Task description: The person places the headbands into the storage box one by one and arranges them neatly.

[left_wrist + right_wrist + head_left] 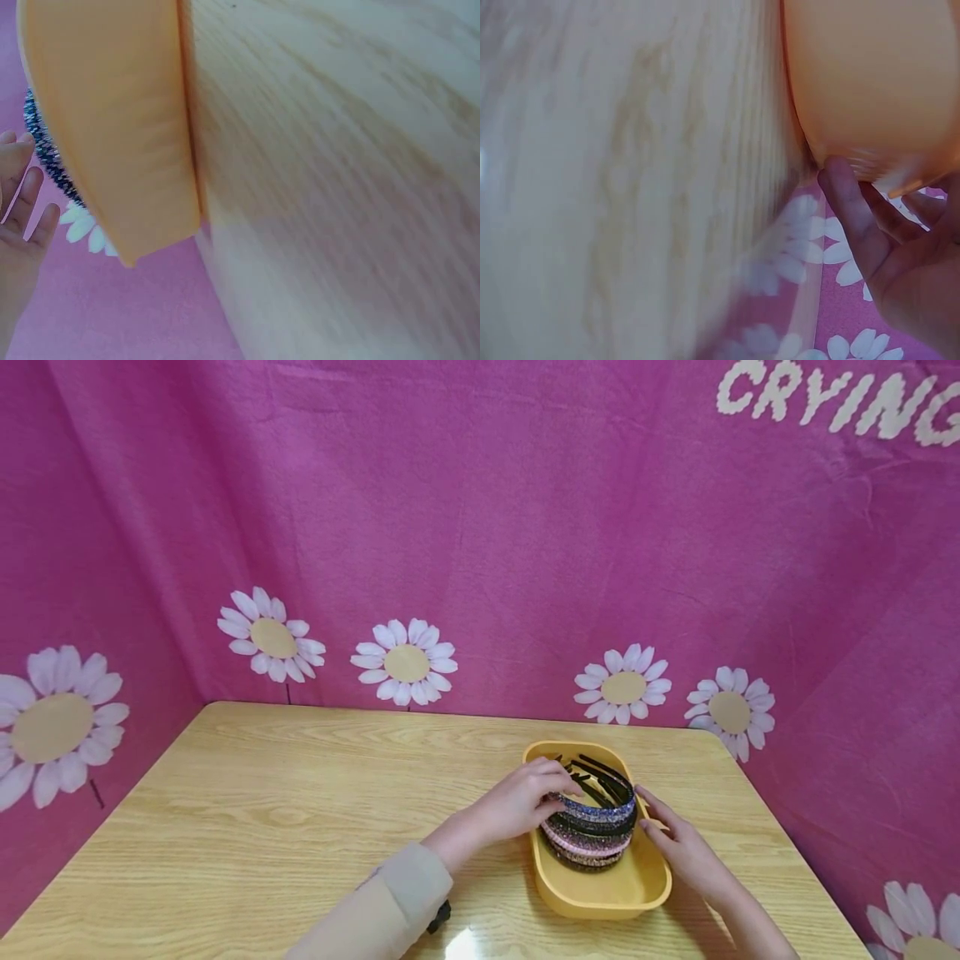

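Observation:
A yellow plastic bin [592, 910] stands on the table and holds a stack of glittery headbands [588, 843] in black, pink and brown tones. On top of them is a blue glitter headband [600, 810], its curve toward the front. My left hand [525, 797] reaches over the bin's left rim and pinches this band's left side between thumb and fingers. In the left wrist view, the fingertips meet dark glitter [46, 154] beside the bin wall. My right hand [686, 847] rests against the bin's right side, fingers fairly straight, touching its outer wall [870, 82].
The wooden table [300, 810] spreads to the left of the bin. A pink cloth [465, 527] with daisies hangs behind and at both sides. A small black object [439, 917] lies near the front, partly behind the left sleeve.

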Available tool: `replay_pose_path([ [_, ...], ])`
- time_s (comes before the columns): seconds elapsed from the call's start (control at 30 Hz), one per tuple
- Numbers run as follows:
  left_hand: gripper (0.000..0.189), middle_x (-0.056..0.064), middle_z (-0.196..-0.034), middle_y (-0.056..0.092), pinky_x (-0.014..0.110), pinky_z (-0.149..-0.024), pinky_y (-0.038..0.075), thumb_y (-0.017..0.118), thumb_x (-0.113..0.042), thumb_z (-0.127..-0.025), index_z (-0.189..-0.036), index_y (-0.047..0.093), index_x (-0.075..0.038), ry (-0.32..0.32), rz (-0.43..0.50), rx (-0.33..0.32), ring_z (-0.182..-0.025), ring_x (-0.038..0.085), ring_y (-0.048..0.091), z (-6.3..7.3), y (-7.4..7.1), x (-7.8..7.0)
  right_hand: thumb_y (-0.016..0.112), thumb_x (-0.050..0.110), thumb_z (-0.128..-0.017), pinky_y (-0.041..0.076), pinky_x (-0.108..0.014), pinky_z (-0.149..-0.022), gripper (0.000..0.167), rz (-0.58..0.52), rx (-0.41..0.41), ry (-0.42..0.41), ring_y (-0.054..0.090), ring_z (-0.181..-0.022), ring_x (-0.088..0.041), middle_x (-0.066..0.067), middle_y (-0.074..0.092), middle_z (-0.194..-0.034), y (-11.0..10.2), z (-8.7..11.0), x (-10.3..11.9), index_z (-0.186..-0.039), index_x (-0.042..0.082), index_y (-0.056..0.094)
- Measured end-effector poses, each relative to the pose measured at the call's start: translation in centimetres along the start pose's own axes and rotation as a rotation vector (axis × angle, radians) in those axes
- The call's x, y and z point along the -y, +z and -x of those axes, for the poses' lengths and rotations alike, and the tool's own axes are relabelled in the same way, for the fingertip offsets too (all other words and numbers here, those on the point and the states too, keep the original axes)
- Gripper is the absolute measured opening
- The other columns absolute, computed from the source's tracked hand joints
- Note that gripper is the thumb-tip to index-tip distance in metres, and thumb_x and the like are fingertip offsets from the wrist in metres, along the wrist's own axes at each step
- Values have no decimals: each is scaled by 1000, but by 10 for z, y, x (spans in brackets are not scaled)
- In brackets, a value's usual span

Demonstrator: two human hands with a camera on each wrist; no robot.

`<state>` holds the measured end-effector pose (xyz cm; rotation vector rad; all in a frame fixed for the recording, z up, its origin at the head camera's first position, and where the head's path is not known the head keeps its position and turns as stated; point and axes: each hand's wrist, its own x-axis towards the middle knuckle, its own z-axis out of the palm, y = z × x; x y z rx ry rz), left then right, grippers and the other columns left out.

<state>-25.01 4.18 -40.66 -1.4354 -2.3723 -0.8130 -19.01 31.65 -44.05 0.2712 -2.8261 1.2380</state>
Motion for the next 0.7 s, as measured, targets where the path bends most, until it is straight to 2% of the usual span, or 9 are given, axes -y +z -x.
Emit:
replay_pose_path([
  [0.1, 30, -3, -110, 62, 15, -96, 41, 68, -11, -85, -115, 65, -15, -22, 14, -5, -105, 9, 55, 2, -9, -2, 48, 20, -99, 51, -40, -86, 51, 26, 23, 7, 55, -111, -41, -35, 46, -129, -3, -2, 1, -145, 4, 33],
  [0.17, 31, -3, -112, 62, 17, -97, 41, 67, -13, -86, -117, 64, -16, -49, 19, -17, -106, 9, 55, 4, -16, -4, 48, 21, -99, 52, -33, -76, 51, 24, 41, 16, 59, -102, -35, -34, 46, -130, -5, -4, 3, -145, 4, 33],
  [0.23, 32, -4, -115, 61, 19, -99, 41, 66, -15, -88, -119, 62, -18, -74, 21, -36, -109, 10, 55, 6, -26, -7, 47, 21, -99, 51, -27, -63, 51, 2, 53, 20, 61, -86, -24, -33, 45, -130, -8, -6, 5, -145, 4, 32],
  [0.3, 32, -2, -118, 60, 24, -101, 41, 64, -17, -89, -120, 61, -18, -94, 29, -59, -113, 12, 54, 10, -36, -9, 47, 19, -99, 49, -26, -54, 50, 2, 51, 1, 58, -75, -16, -32, 45, -131, -11, -8, 10, -145, 3, 33],
  [0.33, 32, -1, -120, 60, 26, -101, 41, 64, -17, -89, -121, 61, -18, -99, 30, -76, -115, 13, 54, 12, -42, -11, 47, 18, -99, 49, -27, -51, 50, 5, 49, -10, 58, -74, -17, -31, 45, -131, -13, -9, 12, -145, 3, 33],
  [0.4, 32, 1, -122, 61, 30, -103, 41, 63, -16, -90, -121, 61, -16, -103, 37, -113, -117, 15, 54, 16, -53, -14, 48, 16, -99, 51, -27, -50, 49, 22, 34, -39, 61, -77, -22, -30, 45, -132, -18, -9, 17, -144, 3, 33],
  [0.53, 32, 1, -123, 60, 35, -104, 40, 61, -18, -92, -124, 60, -15, -138, -12, -191, -119, 17, 52, 27, -73, -23, 49, 16, -98, 56, -28, -54, 48, 62, -3, -103, 59, -101, -42, -30, 44, -134, -31, -7, 27, -142, 2, 35],
  [0.6, 34, 0, -125, 59, 38, -106, 38, 59, -21, -93, -126, 58, -15, -161, -70, -227, -121, 17, 51, 36, -82, -27, 49, 16, -98, 56, -25, -56, 48, 87, -36, -138, 58, -103, -40, -29, 45, -133, -37, -5, 31, -142, 2, 36],
  [0.7, 38, 2, -131, 55, 42, -107, 36, 61, -22, -91, -128, 56, -14, -171, -165, -298, -125, 20, 47, 52, -94, -28, 51, 15, -97, 55, -23, -56, 46, 157, -110, -200, 61, -101, -18, -23, 49, -133, -45, -1, 36, -140, 3, 40],
])
